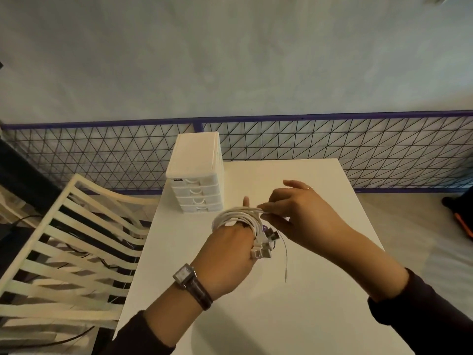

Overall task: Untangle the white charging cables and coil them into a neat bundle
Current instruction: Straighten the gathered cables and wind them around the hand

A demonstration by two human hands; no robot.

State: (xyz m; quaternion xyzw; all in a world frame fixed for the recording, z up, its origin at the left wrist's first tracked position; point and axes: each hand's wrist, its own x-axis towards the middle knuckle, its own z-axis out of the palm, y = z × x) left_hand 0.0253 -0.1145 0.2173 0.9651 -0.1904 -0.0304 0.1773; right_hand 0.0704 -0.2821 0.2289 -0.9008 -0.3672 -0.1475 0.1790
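Several white charging cables (236, 216) are looped around the fingers of my left hand (227, 254), which is held above the white table (320, 303). A cluster of plug ends (265, 245) hangs at the right side of that hand. My right hand (299, 208) pinches the cable strands at the top of the loop, between thumb and fingers. One thin white cable tail (286, 262) dangles down from the bundle toward the table. A wristwatch sits on my left wrist.
A small white drawer unit (195, 175) stands at the table's far left corner. A white slatted chair (69, 252) is to the left of the table. A wire mesh fence (332, 142) runs behind, with a pale wall above it.
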